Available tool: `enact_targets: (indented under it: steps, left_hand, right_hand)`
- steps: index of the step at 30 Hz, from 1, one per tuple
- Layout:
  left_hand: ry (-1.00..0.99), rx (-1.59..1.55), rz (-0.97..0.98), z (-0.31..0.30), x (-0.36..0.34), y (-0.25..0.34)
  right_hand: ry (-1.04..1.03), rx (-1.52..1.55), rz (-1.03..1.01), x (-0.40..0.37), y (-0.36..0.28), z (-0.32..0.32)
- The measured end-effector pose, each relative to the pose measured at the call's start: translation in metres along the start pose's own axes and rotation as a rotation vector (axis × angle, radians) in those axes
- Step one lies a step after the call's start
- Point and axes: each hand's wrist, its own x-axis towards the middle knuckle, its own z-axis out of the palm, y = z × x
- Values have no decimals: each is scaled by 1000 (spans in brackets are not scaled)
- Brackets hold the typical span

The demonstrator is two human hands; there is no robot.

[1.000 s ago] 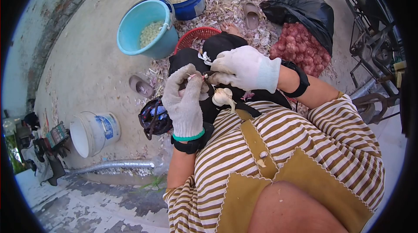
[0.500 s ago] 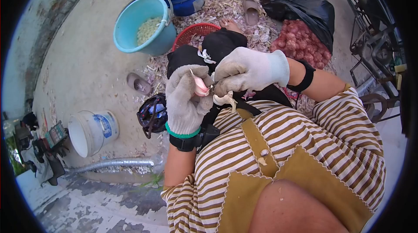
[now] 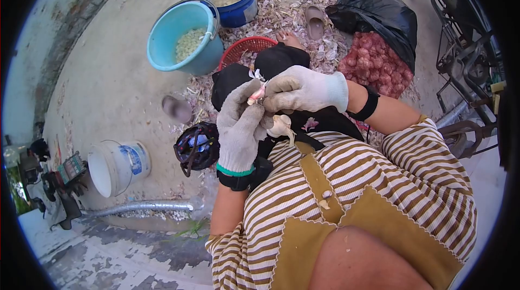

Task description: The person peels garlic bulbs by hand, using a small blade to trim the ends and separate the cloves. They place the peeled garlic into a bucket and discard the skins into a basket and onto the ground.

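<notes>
My left hand point(image 3: 238, 125), in a pale work glove with a green cuff, is closed with a pink-skinned garlic clove point(image 3: 257, 94) pinched at its fingertips. Gloved too, my right hand point(image 3: 307, 88) has its fingers curled against the clove from the other side. A partly broken garlic bulb point(image 3: 281, 126) with its dry stem hangs just under the right fingers, close to the left ones; the grip on it is mostly hidden. Loose white garlic skin point(image 3: 257, 75) lies on the dark-clothed knee beyond the hands.
Peeled cloves fill part of a light-blue bucket point(image 3: 157, 46) and a dark-blue bucket point(image 3: 246, 11). Near the knees sits a red basket point(image 3: 235, 51). Garlic skins point(image 3: 276, 3) litter the ground beside a net sack of bulbs point(image 3: 374, 62). A white bucket point(image 3: 100, 171) lies on its side at left.
Both hands have drawn closer together, and the clove has tilted and come up between the fingertips. The whole view has shifted slightly.
</notes>
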Motion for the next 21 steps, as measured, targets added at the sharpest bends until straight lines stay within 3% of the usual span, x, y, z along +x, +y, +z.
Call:
enact_targets:
  steps: [6, 8, 10, 12, 13, 14, 16, 17, 21]
  left_hand:
    - [134, -186, -34, 5, -2, 9]
    - [118, -155, -24, -2, -3, 12]
    - [108, -124, -15, -7, -4, 14]
    - [137, 292, 47, -10, -1, 16]
    - [191, 391, 30, -11, 0, 19]
    - [189, 391, 29, -18, 4, 15]
    - [87, 1095, 542, -30, 17, 4]
    - [84, 1172, 696, -28, 19, 3]
    - [55, 1389, 671, -14, 21, 3]
  right_hand:
    - [-75, -53, -11, -6, -6, -1]
    - [-46, 327, 103, -12, -1, -6]
    - [31, 313, 98, -17, 3, -14]
    - [109, 152, 217, -19, 6, -30]
    - [186, -144, 224, -15, 14, -32]
    - [188, -144, 226, -16, 16, -33]
    - [197, -964, 170, -17, 1, -28]
    - [208, -1003, 211, -19, -14, -18]
    - [132, -1151, 161, -10, -39, 2]
